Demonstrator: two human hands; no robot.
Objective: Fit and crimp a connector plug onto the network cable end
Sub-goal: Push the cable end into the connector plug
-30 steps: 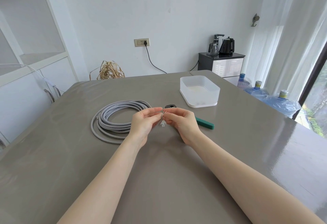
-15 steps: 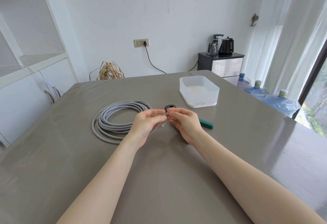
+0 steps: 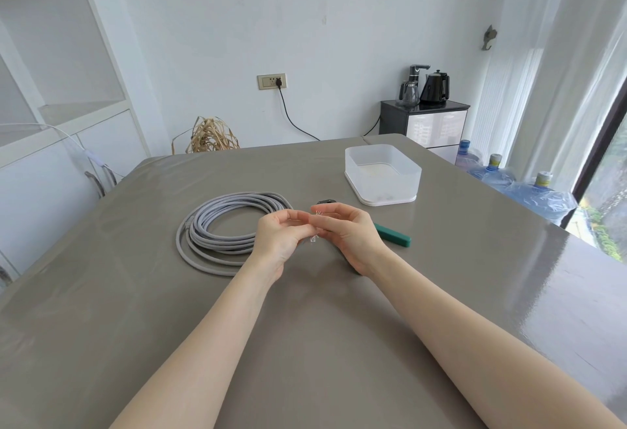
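Note:
A grey network cable (image 3: 217,232) lies coiled on the table, left of my hands. My left hand (image 3: 281,238) pinches the cable end, and its bare wire tips (image 3: 318,222) stick up between my two hands. My right hand (image 3: 346,235) pinches those wire tips from the right with thumb and forefinger. A small clear connector plug (image 3: 312,240) shows just below, at the lower fingertips of my left hand. Behind my right hand lies the crimping tool: its green handle (image 3: 393,235) pokes out to the right and its black head (image 3: 325,203) shows above my fingers.
A white translucent plastic box (image 3: 383,174) stands on the grey table (image 3: 305,344) behind and to the right of my hands. Water bottles (image 3: 539,191) sit on the floor past the table's right edge. A cabinet with kettles (image 3: 424,120) is at the back.
Both hands have stayed together over the same spot. My fingers have shifted slightly on the wire tips, and the plug hangs a little lower under my left fingertips.

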